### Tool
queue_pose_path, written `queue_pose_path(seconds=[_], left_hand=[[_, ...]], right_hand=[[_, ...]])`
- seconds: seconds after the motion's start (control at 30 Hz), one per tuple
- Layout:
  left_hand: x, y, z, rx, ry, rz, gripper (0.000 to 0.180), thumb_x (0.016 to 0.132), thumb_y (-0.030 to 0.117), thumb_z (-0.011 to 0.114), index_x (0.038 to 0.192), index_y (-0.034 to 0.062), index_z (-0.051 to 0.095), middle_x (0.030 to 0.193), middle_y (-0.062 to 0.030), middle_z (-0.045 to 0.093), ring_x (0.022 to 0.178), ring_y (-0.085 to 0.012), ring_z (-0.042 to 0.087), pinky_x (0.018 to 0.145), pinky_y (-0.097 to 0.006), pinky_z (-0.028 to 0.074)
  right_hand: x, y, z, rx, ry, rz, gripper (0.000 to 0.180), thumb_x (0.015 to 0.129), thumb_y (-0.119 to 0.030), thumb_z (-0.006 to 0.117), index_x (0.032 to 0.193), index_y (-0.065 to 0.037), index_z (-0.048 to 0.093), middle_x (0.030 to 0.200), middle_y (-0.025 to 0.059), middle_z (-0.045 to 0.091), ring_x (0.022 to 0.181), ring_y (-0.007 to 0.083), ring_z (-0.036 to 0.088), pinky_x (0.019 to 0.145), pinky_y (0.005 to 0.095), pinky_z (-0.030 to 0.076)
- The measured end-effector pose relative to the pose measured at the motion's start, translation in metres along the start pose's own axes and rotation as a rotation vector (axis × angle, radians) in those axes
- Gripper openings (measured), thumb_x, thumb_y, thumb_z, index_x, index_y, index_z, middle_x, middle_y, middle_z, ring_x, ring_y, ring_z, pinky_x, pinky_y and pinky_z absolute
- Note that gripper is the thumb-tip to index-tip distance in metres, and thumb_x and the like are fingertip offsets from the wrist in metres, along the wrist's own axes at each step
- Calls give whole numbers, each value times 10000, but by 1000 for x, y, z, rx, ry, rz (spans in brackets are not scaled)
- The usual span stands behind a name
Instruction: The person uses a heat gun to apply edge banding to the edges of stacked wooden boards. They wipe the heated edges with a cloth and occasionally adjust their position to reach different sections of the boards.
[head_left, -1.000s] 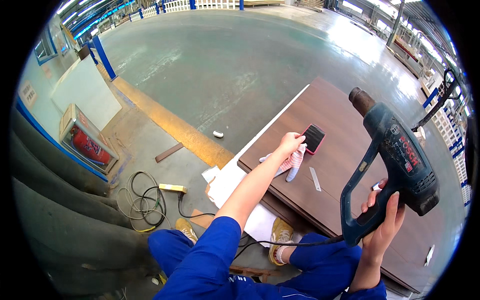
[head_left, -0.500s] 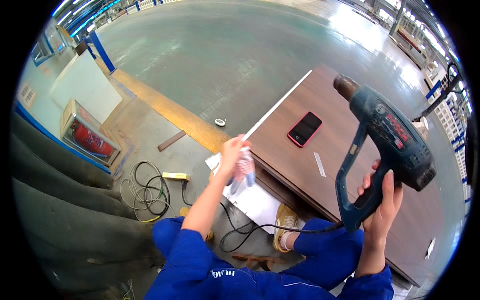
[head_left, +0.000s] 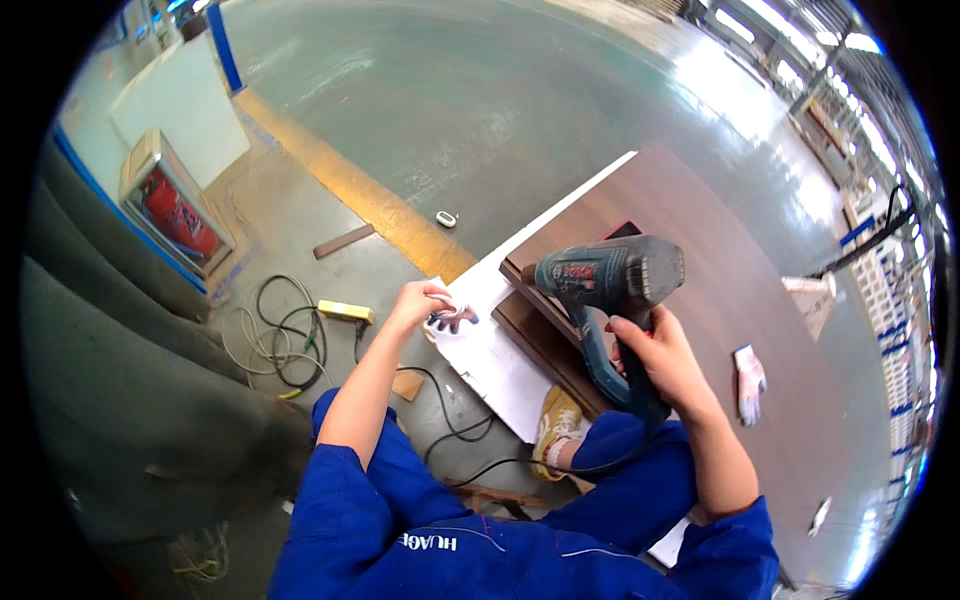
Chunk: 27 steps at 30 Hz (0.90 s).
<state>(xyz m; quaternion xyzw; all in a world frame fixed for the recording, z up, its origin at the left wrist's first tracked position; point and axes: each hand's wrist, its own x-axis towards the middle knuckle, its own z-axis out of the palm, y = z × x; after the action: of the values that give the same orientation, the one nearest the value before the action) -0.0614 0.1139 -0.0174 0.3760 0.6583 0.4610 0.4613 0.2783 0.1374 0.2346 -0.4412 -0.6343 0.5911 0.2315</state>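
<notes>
Holding, right hand: the right hand [head_left: 655,352] is clamped around the grip of a dark teal, pistol-shaped plastic heat gun [head_left: 608,290], which is held level above the near corner of the board, its barrel lying roughly sideways across the picture.
Left hand: the left hand [head_left: 418,303] is closed on a crumpled grey-and-white work glove [head_left: 452,319], which is held out over the floor just beside the white sheet's edge.
Board: a large dark brown wood-grain panel [head_left: 740,260] is laid flat, with a white flat sheet [head_left: 490,350] showing under its near edge.
On the board: a second white work glove [head_left: 748,380] is lying well apart from the heat gun, to the right of the right forearm.
Floor: a coiled grey cable [head_left: 285,335] and a yellow rectangular plug block [head_left: 345,312] are lying on the grey-green concrete floor [head_left: 450,110] near the left hand.
Legs: blue trousers [head_left: 640,490] and a yellow shoe [head_left: 555,430] are seen below the panel's near edge.
</notes>
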Motion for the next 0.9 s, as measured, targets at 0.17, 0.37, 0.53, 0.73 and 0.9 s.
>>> queue_pose_path(seconds=[0.17,0.37,0.53,0.73,0.9], left_hand=[[9,18,30,250,129,174,196,636,60,691,832,52,692,789,-99,691,733,-202,661,677,-306,507],[30,36,38,412,216,279,192,701,211,697,807,53,677,774,-122,673,754,-282,652,664,-363,497],[42,35,28,527,234,320,176,678,205,714,780,68,674,769,-119,676,743,-283,651,642,-380,494],[48,38,27,423,113,206,158,674,156,712,774,51,651,749,-117,676,731,-244,665,612,-358,495],[57,33,37,332,95,188,142,713,97,703,782,17,608,789,-134,677,750,-234,667,643,-349,499]], right_hand=[[26,5,15,-160,58,14,301,898,-180,624,1082,20,494,861,61,599,661,100,579,567,244,495],[49,2,26,-222,55,15,312,900,-206,623,1067,22,491,887,71,611,671,112,590,586,263,513],[58,1,33,-230,38,76,312,901,-215,625,1055,23,497,856,65,605,657,113,588,584,263,511],[71,10,35,-243,35,51,330,902,-221,627,1067,29,489,865,73,612,659,116,594,582,261,512],[65,5,40,-260,29,81,326,898,-189,631,1098,19,479,857,62,606,657,106,592,578,250,507]])
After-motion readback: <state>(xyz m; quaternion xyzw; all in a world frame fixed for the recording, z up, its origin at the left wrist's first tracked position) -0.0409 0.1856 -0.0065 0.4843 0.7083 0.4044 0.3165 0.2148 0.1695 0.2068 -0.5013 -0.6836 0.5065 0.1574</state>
